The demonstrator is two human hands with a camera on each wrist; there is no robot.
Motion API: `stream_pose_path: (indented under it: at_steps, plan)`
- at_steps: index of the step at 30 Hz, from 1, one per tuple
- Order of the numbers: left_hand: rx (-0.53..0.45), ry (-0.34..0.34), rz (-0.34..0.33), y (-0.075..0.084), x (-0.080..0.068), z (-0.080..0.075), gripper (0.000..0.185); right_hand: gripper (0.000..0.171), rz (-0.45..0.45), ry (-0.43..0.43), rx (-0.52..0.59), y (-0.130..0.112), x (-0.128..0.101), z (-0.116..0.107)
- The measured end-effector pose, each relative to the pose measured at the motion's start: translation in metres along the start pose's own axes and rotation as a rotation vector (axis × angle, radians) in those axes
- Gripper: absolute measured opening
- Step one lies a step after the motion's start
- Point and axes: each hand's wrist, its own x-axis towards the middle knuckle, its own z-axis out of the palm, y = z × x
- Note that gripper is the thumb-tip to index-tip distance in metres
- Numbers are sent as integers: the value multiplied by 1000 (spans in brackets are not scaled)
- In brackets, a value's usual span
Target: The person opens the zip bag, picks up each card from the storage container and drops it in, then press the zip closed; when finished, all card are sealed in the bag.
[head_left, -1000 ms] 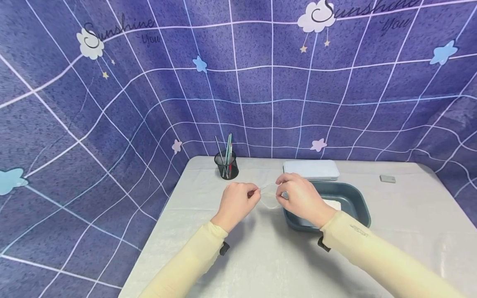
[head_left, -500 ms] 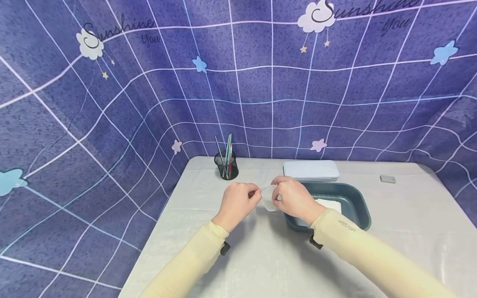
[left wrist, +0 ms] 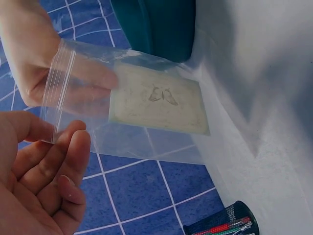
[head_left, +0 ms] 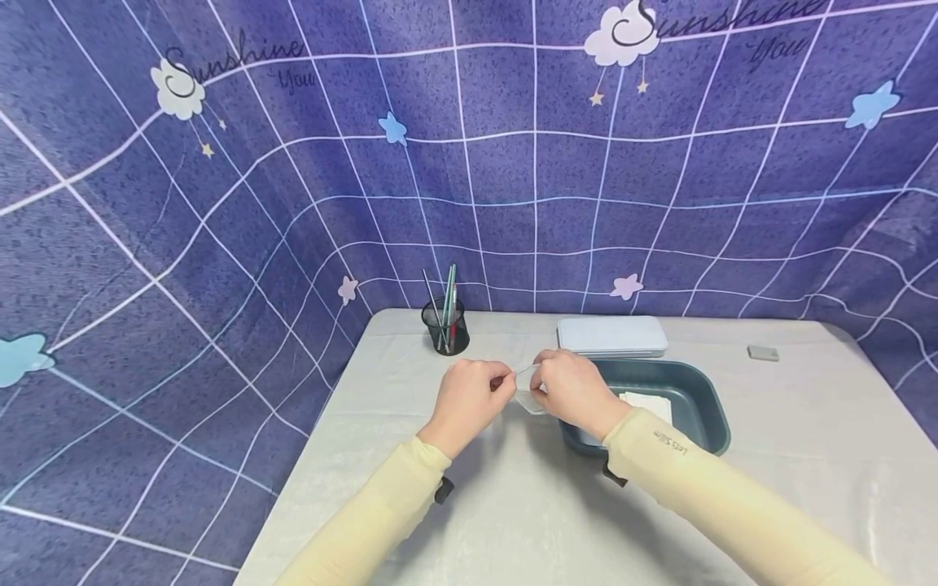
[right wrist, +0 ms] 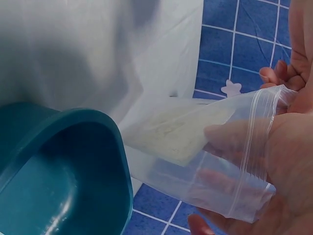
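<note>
A clear zip-lock bag [left wrist: 146, 144] hangs between my two hands. Inside it lies a cream card [left wrist: 159, 105] with a small grey butterfly print, flat in the far part of the bag. My left hand [head_left: 469, 403] pinches the zip edge at the bag's mouth between thumb and forefinger; its other fingers are loosely bent. Fingers of my right hand [head_left: 579, 391] reach through the mouth and pinch the near edge of the card, while other fingers stay outside, below the bag [right wrist: 230, 196]. The right hand hides part of the bag in the head view.
A dark teal tub [head_left: 696, 395] holding white cards [head_left: 652, 404] stands beside the right hand. Behind it lies a pale blue case [head_left: 611, 334]. A black mesh cup [head_left: 449, 335] with pens is at the back left, a small grey block [head_left: 763, 352] at the back right.
My right hand has moved left toward the left hand, its fingers going deeper into the bag's mouth. The left hand has stayed nearly still.
</note>
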Motion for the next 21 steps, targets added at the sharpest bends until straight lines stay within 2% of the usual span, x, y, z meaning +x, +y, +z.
stream_pose_path:
  at_steps: [5,12,21]
  plan:
    - [6,8,0,0,0,0,16,18,1,0,-14,-1,0,-2]
    - [9,5,-7,-1,-2,1,14,19,-35,60,14,-2,-6,-5]
    - [19,3,-2,1,-1,-2,14,10,-29,117,57,-5,-19,-25]
